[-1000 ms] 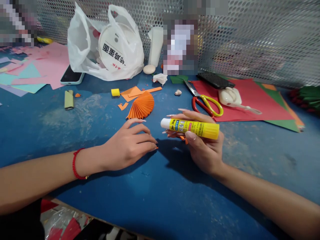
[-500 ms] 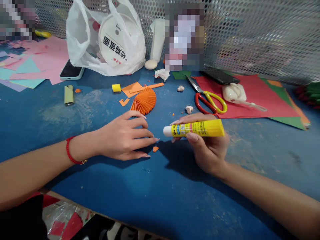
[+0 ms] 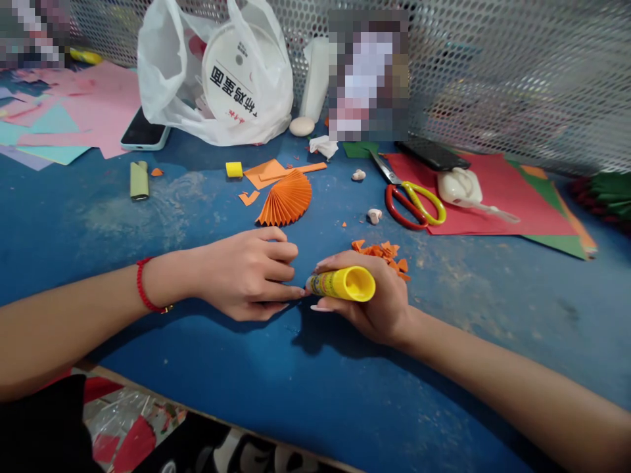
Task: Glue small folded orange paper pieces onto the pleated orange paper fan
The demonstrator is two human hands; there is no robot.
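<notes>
ok so from the left: a messy spread of pink paper [image 3: 116,95] with some teal and lilac sheets mixed in, up at the far side of the blue table [image 3: 221,368]. Next along, a phone in a pale blue case [image 3: 145,130] is lying flat, and nearer the camera there's a green lighter [image 3: 139,179] with a little orange scrap [image 3: 156,172] just beside it. A white plastic bag [image 3: 160,85] slumps at the back with a round white tub [image 3: 229,82] showing inside.

Then the left hand [image 3: 249,279], palm down and low over the table, fingers half bent, red bracelet [image 3: 142,282] on the wrist. One fingertip reaches right up to the white end of the glue stick, but I can't tell if it's pinning anything there. Past the knuckles sit a yellow cap [image 3: 234,170], some flat orange offcuts [image 3: 263,174] and the orange pleated fan [image 3: 286,200], spread out on the table just beyond the fingers.

The glue stick [image 3: 340,284] is tilted, hollow yellow bottom facing us. The right hand [image 3: 379,299] is wrapped snugly round it, and a heap of orange bits [image 3: 382,251] lies just behind that hand. Further right, scissors [image 3: 414,203] with one red and one yellow handle, partly on red paper [image 3: 513,197], plus a white case [image 3: 459,187] with a strap on the same sheet
</notes>
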